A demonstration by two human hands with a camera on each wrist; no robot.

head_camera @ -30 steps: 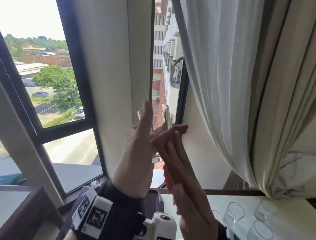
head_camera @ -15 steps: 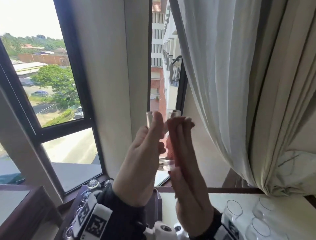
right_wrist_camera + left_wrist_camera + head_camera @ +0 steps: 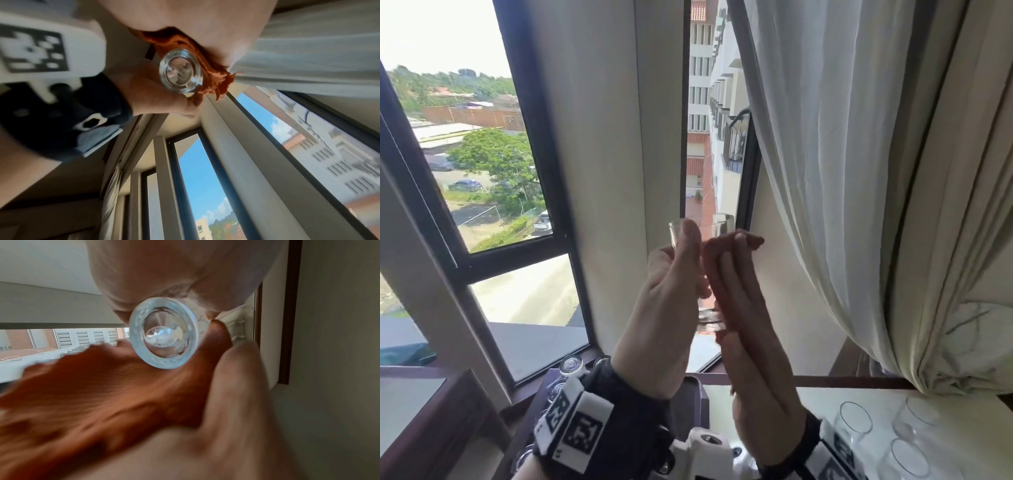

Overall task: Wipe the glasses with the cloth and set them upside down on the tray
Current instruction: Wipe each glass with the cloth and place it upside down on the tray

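1. Left hand (image 3: 671, 301), centre of head view: raised upright, fingers mostly straight w/ thumb tip up at the rim, pressed against the glass (image 3: 702, 240); how far the far-side fingers wrap it, can't tell.
2. Right hand (image 3: 750, 342), just right of it: flat, fingers straight, pressing the orange cloth (image 3: 726, 246) onto the glass side.
3. Glass sits sandwiched betw. both palms, mouth up, held high in front of the window; thick base (image 3: 164, 333) shows in left wrist view.
4. Step: prob. wiping the outside.
5. Next calls for finishing the wipe, flipping glass mouth-down, lowering to the tray (image 3: 698, 390), partly hidden below the hands.
6. More glasses (image 3: 856, 425) wait on the worktop (image 3: 808, 401), lower right.
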